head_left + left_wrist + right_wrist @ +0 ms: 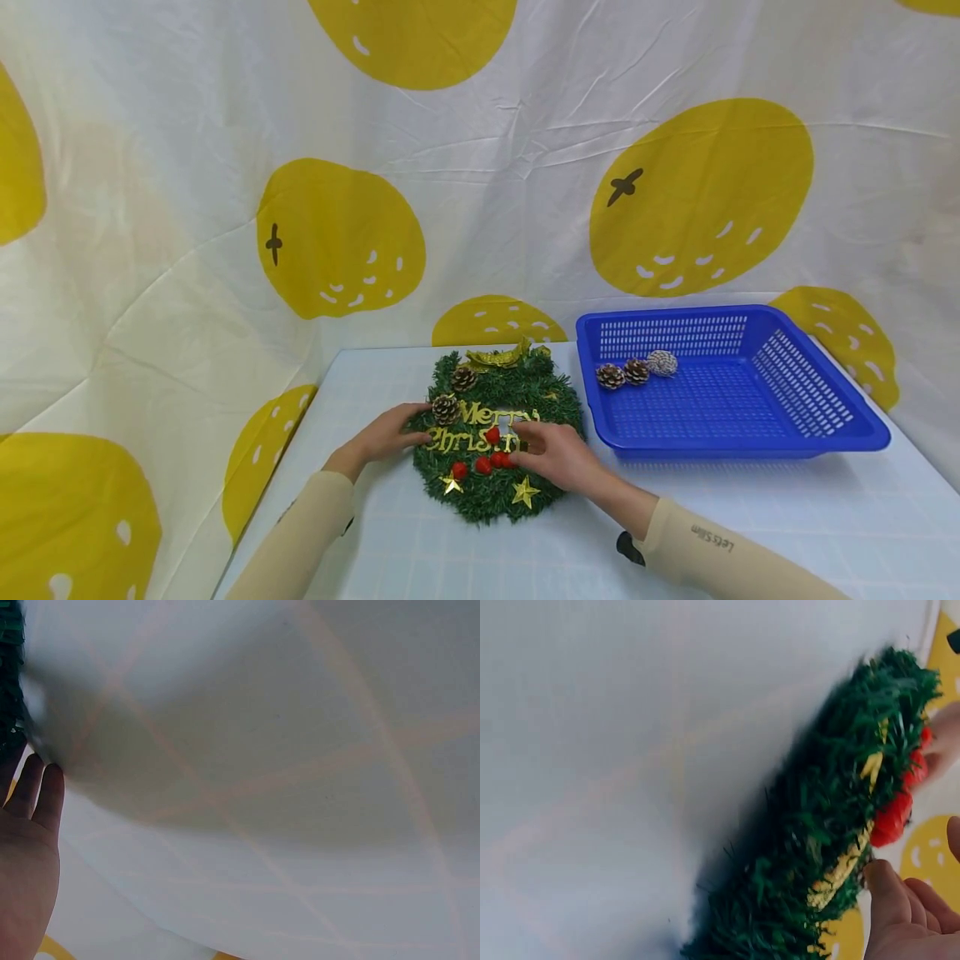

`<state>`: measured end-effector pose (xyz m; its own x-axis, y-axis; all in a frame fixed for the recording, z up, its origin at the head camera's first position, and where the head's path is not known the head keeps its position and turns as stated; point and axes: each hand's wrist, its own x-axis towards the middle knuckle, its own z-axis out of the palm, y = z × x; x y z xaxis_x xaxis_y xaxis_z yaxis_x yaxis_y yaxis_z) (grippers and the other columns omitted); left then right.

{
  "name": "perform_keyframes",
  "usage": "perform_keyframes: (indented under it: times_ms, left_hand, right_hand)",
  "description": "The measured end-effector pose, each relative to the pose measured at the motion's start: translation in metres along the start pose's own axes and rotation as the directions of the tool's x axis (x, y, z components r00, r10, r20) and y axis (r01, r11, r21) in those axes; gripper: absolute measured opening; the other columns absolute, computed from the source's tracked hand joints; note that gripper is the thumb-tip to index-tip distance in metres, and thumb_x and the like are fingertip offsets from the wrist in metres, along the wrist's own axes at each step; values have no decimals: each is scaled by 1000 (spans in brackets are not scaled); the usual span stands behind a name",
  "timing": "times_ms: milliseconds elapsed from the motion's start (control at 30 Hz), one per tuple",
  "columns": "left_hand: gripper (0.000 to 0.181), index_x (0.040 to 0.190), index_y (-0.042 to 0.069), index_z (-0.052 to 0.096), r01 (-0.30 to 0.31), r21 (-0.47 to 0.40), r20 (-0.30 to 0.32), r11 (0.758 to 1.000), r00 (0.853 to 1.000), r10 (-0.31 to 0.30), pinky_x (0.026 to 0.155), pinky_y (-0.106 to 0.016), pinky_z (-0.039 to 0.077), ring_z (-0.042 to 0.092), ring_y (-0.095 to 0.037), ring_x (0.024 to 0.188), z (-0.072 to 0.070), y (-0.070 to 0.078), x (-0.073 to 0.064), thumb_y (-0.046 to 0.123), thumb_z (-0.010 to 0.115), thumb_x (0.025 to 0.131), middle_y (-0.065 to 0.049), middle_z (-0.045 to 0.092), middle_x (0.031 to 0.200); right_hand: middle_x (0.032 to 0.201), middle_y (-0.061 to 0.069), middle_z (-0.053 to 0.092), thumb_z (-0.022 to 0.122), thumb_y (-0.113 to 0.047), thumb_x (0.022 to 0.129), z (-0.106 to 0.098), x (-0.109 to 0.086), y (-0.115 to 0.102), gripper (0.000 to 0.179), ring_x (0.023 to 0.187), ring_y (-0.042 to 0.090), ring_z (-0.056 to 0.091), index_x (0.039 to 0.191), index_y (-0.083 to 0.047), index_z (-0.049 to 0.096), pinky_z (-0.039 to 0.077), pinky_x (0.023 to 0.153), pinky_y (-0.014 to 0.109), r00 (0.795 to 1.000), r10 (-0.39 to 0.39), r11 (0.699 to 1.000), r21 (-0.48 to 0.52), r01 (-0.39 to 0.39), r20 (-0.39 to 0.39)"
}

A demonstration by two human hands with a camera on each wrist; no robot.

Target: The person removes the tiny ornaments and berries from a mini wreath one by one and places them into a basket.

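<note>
A green Christmas wreath [491, 505] lies flat on the table, with gold "Merry Christmas" lettering [474, 413] across its middle. Along its lower part sit several red berries [483, 465] and two gold stars [526, 492]; a gold ribbon [497, 359] tops it. Two pine cones, one a brown pine cone [446, 409], are at its upper left. My left hand [382, 435] rests at the wreath's left edge, fingertips beside that cone. Over the right end of the lettering, my right hand [561, 457] has thumb and forefinger apart, the thumb near the berries [892, 819].
A blue plastic basket [720, 447] stands right of the wreath on the table [600, 554]. Inside its left end are two brown pine cones [611, 377] and a whitish ball [662, 362]. A white curtain [510, 208] with yellow fruit prints hangs behind the table.
</note>
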<state>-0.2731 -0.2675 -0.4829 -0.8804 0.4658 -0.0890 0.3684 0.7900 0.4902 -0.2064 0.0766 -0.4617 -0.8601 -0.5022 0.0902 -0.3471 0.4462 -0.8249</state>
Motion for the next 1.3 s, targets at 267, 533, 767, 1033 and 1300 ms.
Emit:
perform_keyframes:
  times_ms: [267, 533, 767, 1033, 1300]
  left_hand:
    - [64, 146, 3, 44, -4, -10, 1, 1000, 1000, 4, 110, -55, 34, 41, -40, 134, -1, 0, 0, 36, 65, 95, -21, 46, 145]
    - [65, 146, 4, 44, -1, 6, 5, 1000, 1000, 1, 110, -55, 34, 40, -39, 135, 0, -2, 0, 37, 65, 94, -20, 46, 145]
    - [65, 146, 2, 44, -4, -3, -1, 1000, 1000, 4, 110, -56, 34, 40, -40, 135, 0, -1, 0, 36, 65, 95, -21, 45, 145]
    - [64, 146, 3, 44, -1, 7, 0, 1000, 1000, 1, 109, -56, 34, 40, -41, 134, 0, -1, -1, 37, 64, 95, -21, 45, 145]
    - [65, 146, 3, 44, 2, -2, 0, 1000, 1000, -2, 110, -55, 33, 40, -40, 135, -1, -1, 0, 37, 65, 95, -20, 45, 145]
  right_hand:
    - [121, 18, 66, 70, -24, 92, 8, -1, 5, 45, 106, 30, 66, 129, 1, 62, 56, 87, 44, 999, -29, 999, -22, 29, -26]
    - [116, 16, 68, 71, -15, 90, 16, -2, 5, 35, 102, 27, 68, 122, 1, 66, 58, 83, 36, 996, -51, 999, -11, 51, -79]
    - [112, 14, 70, 72, -9, 89, 24, -1, 7, 29, 99, 24, 69, 117, -2, 68, 58, 81, 34, 990, -92, 994, -61, 86, -107]
    - [109, 13, 71, 71, -3, 88, 26, -1, 8, 24, 96, 24, 70, 112, -3, 69, 59, 78, 34, 983, -123, 989, -101, 110, -136]
    - [104, 10, 73, 71, -1, 87, 25, -1, 8, 22, 92, 21, 71, 109, -4, 71, 59, 77, 32, 975, -139, 986, -117, 119, -173]
